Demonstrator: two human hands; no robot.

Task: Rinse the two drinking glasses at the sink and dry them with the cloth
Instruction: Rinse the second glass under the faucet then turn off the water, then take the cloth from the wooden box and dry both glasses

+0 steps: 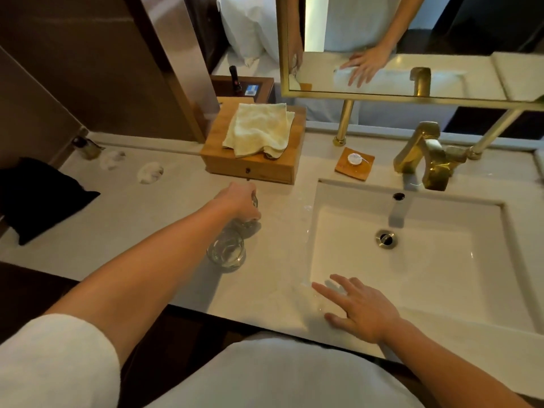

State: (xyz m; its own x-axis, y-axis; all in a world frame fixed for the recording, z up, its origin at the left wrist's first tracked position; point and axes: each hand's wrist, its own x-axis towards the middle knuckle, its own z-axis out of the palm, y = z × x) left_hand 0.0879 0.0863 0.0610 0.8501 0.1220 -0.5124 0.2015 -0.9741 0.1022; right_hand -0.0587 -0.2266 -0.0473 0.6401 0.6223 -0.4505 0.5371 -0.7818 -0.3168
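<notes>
Grip entries: left grip (240, 203) is curling over the far glass (249, 224) from above, its fingers closing round the rim. The right grip (360, 307) is lying flat and holding nothing, with its fingers spreading over the near-left corner of the sink (426, 275).

Glasses: both are standing on the counter (132, 207) just left of the sink. The near glass (226, 251) is sitting right against the far one, though actual contact cannot be told. Neither is over the basin yet.

Cloth (259, 129): it is lying folded on the wooden box (250, 169) behind the glasses, apart from both hands.

Faucet (424, 154): it is standing at the back of the sink. Whether water is running cannot be told.

Step in hand, as judged: the first glass is being taken up for rinsing.

Handling notes:
- The far glass is best lifted straight up before it is carried right, because the near glass is crowding it on the person's side.
- A hold over the rim is likely to be slippery, and the counter by the sink is looking wet. A hold round the wall would probably be steadier under water.
- The free right grip is well placed to work the faucet or support the base.
</notes>
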